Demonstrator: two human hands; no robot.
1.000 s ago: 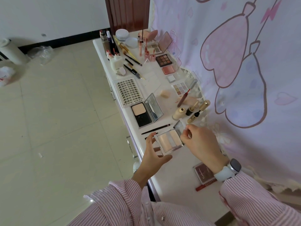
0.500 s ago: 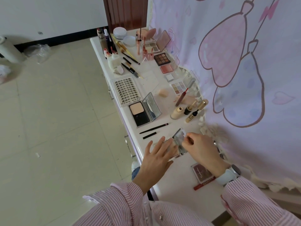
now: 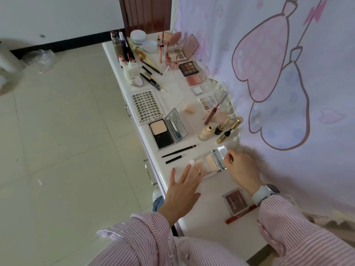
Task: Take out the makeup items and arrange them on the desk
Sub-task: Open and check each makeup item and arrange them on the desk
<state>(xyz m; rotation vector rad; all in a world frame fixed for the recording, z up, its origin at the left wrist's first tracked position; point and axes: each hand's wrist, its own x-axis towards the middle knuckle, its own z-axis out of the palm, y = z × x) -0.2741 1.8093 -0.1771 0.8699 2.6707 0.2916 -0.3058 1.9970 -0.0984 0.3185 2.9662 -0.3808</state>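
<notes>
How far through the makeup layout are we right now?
Mostly done, it seems: the lash tray, open powder compact, eyeshadow palette and bottles already lie spread along the desk. In hand: the open highlighter palette, with the right hand pinching its lid and the left hand flat at its near edge. Left: releasing it; the source bag isn't visible, so any remainder is unknown.

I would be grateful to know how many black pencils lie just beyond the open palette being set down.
2. A long black pencil lies slanted beside the open powder compact; a short black one lies just nearer, beyond the left hand. Neither is hidden.
</notes>
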